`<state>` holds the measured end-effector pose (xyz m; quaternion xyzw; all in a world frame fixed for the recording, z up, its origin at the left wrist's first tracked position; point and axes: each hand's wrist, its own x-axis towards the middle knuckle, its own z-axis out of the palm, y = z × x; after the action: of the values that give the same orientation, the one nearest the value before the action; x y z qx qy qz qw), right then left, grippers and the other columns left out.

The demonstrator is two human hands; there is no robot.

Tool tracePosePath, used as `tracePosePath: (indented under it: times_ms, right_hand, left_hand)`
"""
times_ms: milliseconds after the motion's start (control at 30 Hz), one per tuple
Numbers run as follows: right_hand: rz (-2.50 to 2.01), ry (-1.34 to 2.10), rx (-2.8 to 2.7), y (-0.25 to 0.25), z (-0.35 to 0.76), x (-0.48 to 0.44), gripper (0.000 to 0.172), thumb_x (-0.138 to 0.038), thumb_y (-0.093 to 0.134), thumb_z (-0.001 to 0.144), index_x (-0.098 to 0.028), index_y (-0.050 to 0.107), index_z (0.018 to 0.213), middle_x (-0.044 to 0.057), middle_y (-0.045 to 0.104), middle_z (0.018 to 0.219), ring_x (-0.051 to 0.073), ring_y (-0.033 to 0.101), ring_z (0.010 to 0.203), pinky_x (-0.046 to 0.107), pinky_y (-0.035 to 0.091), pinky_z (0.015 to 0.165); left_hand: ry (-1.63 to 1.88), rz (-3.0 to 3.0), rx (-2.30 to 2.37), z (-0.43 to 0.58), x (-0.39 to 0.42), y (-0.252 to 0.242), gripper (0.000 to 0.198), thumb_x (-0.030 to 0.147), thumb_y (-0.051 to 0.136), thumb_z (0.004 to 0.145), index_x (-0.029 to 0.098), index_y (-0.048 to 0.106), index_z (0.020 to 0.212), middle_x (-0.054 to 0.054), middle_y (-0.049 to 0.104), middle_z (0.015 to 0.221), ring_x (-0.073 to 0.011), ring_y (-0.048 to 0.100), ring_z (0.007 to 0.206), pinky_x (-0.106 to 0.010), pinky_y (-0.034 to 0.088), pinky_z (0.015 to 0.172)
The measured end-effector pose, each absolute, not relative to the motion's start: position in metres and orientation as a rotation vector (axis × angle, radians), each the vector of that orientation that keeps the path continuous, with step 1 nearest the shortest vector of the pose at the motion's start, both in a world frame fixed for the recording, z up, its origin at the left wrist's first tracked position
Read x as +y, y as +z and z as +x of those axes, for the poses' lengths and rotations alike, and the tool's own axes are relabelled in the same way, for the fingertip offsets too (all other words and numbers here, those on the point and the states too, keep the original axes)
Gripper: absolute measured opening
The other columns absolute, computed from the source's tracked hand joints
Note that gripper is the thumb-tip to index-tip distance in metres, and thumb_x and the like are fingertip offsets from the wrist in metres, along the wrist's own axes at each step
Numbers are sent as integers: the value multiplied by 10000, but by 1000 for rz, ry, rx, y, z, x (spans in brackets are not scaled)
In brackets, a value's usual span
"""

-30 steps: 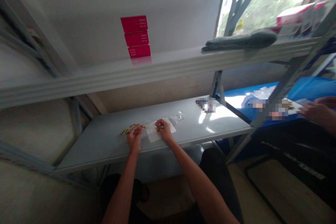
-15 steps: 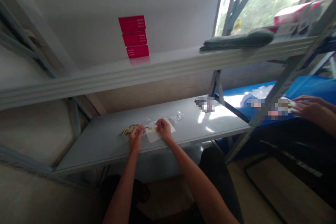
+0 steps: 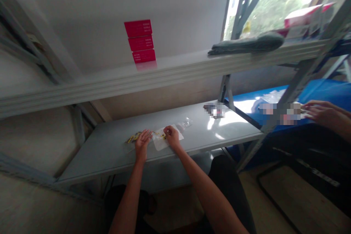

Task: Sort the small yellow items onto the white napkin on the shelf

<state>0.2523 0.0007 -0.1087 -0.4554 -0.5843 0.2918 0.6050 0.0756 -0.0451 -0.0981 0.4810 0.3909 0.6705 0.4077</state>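
Note:
My left hand (image 3: 143,142) lies palm down on the grey shelf board, its fingers stretched out. Just left of it is a small heap of yellow-and-black pieces (image 3: 132,138), partly covered by the hand; their kind is too small to tell. My right hand (image 3: 171,136) is closed in a pinch above a white sheet (image 3: 159,144). Below its fingertips some yellow and dark bits show on the sheet; what the fingers hold is hidden. Between my hands another thin yellow piece lies by the sheet's left edge. A clear plastic bag (image 3: 187,122) rests behind my right hand.
A metal shelf (image 3: 109,87) crosses above my hands, bearing stacked red boxes (image 3: 141,42) and a folded grey cloth (image 3: 246,45). A blurred object (image 3: 214,110) lies toward the board's right end. Beyond the upright, another person's hands (image 3: 319,110) work over a blue surface (image 3: 323,89).
My left hand's fingers have straightened and flattened. My right hand stays pinched over the white sheet, where more of the yellow and dark bits now shows. The view has shifted slightly.

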Motion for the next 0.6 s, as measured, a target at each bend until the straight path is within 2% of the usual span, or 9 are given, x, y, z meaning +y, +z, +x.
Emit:
tracePosePath:
  times_ms: [267, 600]
  right_hand:
    - [-1055, 692, -1306, -109, 252, 1, 126, -258, 511, 778, -196, 621, 765, 6, 633, 717, 148, 528, 633, 244, 418, 606]
    - [-1063, 715, -1331, -107, 253, 0, 121, -269, 548, 784, -192, 639, 765, 10, 645, 710, 146, 531, 620, 248, 420, 602]
  left_hand:
    - [1583, 1255, 1090, 78, -41, -104, 519, 376, 735, 768, 131, 592, 1203, -208, 697, 1212, -294, 697, 1108, -462, 564, 957]
    - [1513, 1344, 1036, 80, -45, -98, 557, 366, 733, 769, 135, 604, 1259, -201, 684, 1263, -304, 671, 1169, -472, 541, 1001]
